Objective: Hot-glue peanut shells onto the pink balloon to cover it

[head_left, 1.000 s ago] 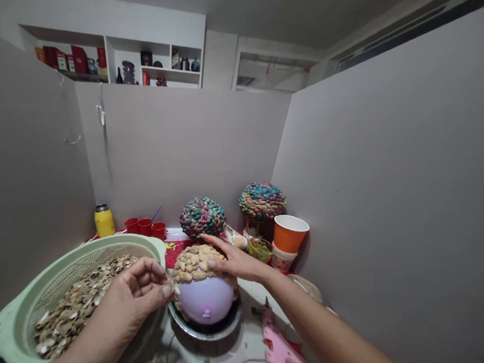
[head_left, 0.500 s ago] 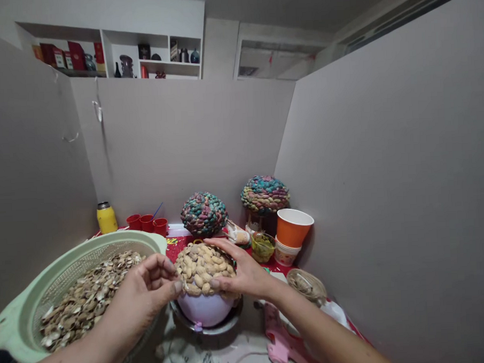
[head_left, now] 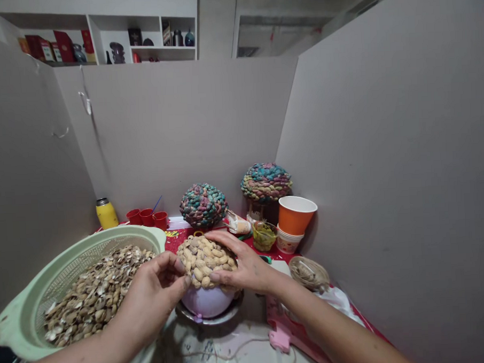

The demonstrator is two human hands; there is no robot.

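Observation:
A pale purple balloon (head_left: 207,302) sits in a shallow metal bowl (head_left: 224,317), its upper part covered with peanut shells (head_left: 203,261). My right hand (head_left: 245,264) rests around the right side of this shell layer, its fingers over the top and thumb at the front. At the left edge of the shells is my left hand (head_left: 160,284), fingers curled in and thumb close to the fingertips. Whatever lies between those fingertips, if anything, is too small to make out. Beside my left forearm, a green colander (head_left: 34,297) holds loose shells (head_left: 94,295).
A pink glue gun (head_left: 280,337) lies at front right, its cord across the table. Behind stand two colourful shell-covered domes (head_left: 203,205), red cups (head_left: 147,217), a yellow bottle (head_left: 106,214), an orange paper bucket (head_left: 295,217) and a twine coil (head_left: 308,273). Grey panels (head_left: 175,120) enclose the table.
My left hand has shifted slightly right, closer against the left edge of the shell layer. My right hand keeps its hold. The camera view has tilted a little downward.

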